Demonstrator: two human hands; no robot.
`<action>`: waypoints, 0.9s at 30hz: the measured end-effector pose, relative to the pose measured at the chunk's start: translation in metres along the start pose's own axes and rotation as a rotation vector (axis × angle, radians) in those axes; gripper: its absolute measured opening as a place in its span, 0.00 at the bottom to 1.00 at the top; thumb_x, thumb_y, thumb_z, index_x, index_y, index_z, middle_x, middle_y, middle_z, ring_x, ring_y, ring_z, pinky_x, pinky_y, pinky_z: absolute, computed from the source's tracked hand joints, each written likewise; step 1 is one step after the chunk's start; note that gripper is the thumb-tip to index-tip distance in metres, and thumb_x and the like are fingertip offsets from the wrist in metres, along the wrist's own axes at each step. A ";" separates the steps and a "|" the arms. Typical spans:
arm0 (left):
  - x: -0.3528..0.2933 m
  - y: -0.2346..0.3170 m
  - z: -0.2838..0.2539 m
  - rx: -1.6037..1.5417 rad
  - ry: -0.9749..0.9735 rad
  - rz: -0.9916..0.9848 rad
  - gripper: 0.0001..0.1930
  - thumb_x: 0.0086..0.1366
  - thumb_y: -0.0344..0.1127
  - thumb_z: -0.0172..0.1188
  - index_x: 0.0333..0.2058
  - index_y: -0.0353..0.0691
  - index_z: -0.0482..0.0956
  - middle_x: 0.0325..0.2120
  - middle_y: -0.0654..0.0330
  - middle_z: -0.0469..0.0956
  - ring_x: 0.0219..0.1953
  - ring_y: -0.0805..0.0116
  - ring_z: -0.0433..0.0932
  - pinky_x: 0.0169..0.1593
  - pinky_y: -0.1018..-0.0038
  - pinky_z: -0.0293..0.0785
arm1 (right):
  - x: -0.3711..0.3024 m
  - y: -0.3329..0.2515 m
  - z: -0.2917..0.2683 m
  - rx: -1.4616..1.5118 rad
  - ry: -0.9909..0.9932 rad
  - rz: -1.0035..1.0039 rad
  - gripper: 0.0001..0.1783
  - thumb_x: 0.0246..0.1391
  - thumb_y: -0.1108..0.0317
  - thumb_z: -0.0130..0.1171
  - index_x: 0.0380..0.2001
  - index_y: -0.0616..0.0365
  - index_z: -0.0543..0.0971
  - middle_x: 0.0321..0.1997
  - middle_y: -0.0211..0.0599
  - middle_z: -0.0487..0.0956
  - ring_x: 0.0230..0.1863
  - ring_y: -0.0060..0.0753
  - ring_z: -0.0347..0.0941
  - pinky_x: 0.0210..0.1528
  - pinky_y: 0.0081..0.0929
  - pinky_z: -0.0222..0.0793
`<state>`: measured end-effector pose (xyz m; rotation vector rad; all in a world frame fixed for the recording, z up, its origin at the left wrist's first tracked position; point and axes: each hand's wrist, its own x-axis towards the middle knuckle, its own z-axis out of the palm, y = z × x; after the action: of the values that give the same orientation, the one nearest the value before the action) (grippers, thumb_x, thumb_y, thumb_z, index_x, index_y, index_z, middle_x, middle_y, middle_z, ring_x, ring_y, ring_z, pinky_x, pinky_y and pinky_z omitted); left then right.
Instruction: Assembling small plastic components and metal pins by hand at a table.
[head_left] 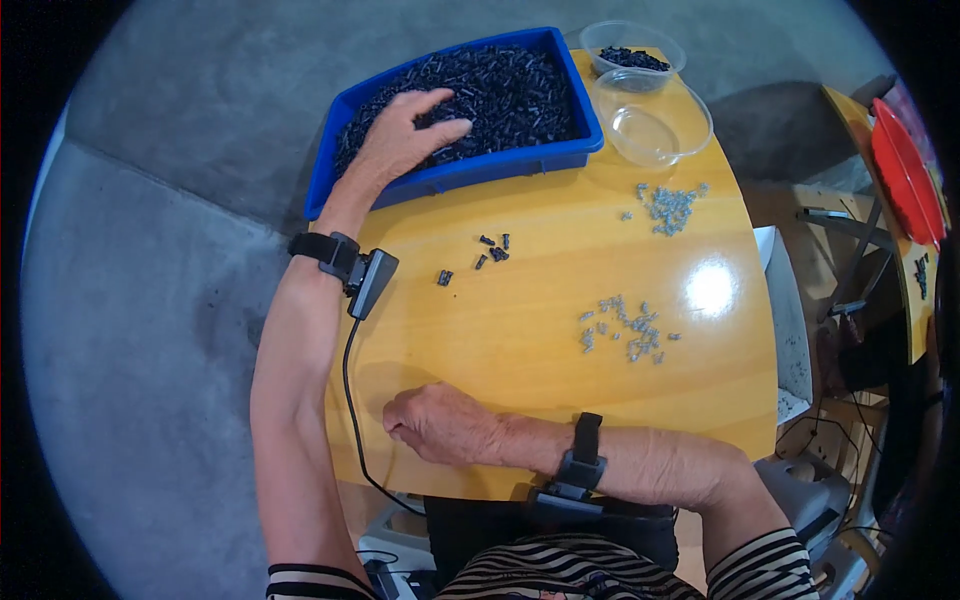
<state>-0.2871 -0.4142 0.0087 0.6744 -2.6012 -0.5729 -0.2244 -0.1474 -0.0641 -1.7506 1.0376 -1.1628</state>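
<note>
My left hand (405, 135) reaches over a blue plastic bin (480, 170) at the far left of the table. Its thumb and fingers are spread, with nothing seen between them. Small black plastic parts (510, 90) fill the bin in a thick heap. Close to the table's near edge rests my right hand (440, 422), its fingers curled closed. Whatever it may hold is hidden from view. Between the two hands a few loose black parts (498, 254) lie on the wood, and a single black piece (444, 278) sits slightly apart from them.
Small clear parts form two loose groups, a far pile (672, 210) and a nearer scatter (630, 330). At the far right corner stand a clear tub (655, 140) and a clear bowl (632, 35) with black parts. A cable (348, 400) runs from my left wrist device.
</note>
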 end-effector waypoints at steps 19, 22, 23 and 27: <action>0.011 0.017 0.013 0.012 -0.079 -0.135 0.22 0.51 0.54 0.63 0.37 0.42 0.83 0.28 0.51 0.81 0.33 0.56 0.80 0.40 0.65 0.73 | 0.000 0.000 -0.004 0.012 0.010 -0.029 0.01 0.45 0.78 0.55 0.23 0.65 0.74 0.24 0.47 0.75 0.28 0.49 0.74 0.33 0.36 0.70; 0.012 0.005 0.013 0.078 0.099 -0.178 0.20 0.51 0.53 0.61 0.35 0.44 0.84 0.29 0.49 0.81 0.35 0.53 0.79 0.42 0.64 0.73 | 0.000 -0.001 -0.003 0.052 0.014 -0.034 0.01 0.46 0.78 0.54 0.23 0.64 0.74 0.24 0.47 0.75 0.29 0.50 0.74 0.32 0.37 0.70; 0.012 0.003 0.012 0.083 0.103 -0.176 0.20 0.51 0.53 0.61 0.35 0.44 0.84 0.29 0.49 0.81 0.35 0.53 0.79 0.42 0.64 0.73 | 0.000 0.000 0.000 0.046 -0.003 -0.021 0.01 0.46 0.78 0.54 0.23 0.64 0.74 0.25 0.47 0.75 0.29 0.50 0.74 0.32 0.37 0.70; 0.014 0.005 0.012 0.148 0.150 -0.212 0.18 0.52 0.52 0.61 0.34 0.46 0.84 0.30 0.49 0.81 0.36 0.51 0.79 0.43 0.63 0.73 | 0.000 -0.003 -0.005 0.048 -0.016 -0.035 0.01 0.46 0.77 0.54 0.24 0.63 0.74 0.25 0.47 0.75 0.29 0.51 0.73 0.33 0.38 0.69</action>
<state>-0.3054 -0.4143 0.0050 1.0096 -2.4654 -0.3763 -0.2288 -0.1474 -0.0601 -1.7442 0.9660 -1.1842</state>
